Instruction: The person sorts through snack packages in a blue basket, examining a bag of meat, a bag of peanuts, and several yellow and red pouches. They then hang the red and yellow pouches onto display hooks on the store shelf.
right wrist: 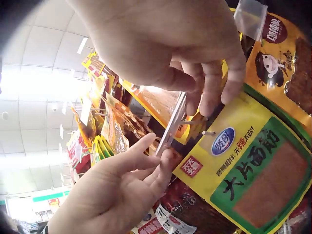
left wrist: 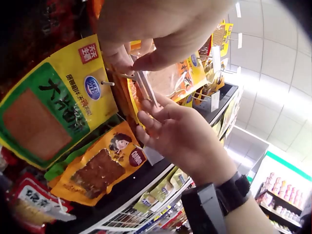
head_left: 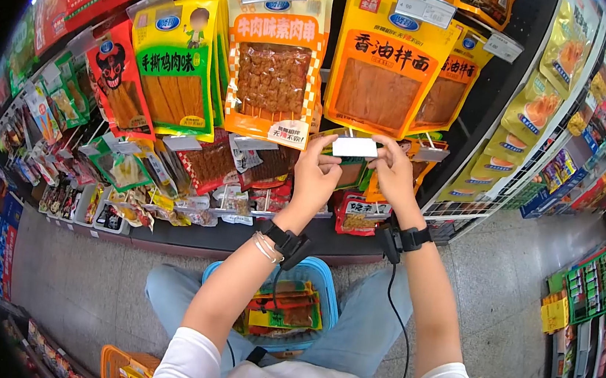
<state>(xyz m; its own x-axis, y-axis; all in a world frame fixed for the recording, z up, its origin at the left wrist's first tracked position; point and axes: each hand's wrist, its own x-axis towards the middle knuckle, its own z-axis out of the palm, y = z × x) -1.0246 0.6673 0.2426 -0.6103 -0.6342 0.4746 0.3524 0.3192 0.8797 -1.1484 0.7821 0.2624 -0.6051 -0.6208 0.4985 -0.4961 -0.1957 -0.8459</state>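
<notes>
White rectangular plastic price-tag holder (head_left: 355, 146) between the hands, on front of the rack. Left hand (head_left: 317, 176) at its 8 o'clock, thumb and finger pinching that end; right hand (head_left: 395, 173) at 4 o'clock, pinching the other. Yellow-orange flat plastic packet (head_left: 388, 69) at 1 o'clock, blue plastic basket (head_left: 333, 289) at 6 o'clock. Risk: uneven pull from two fingertip grips could twist holder, pop it loose; knuckles could snag nearby packets.
</notes>
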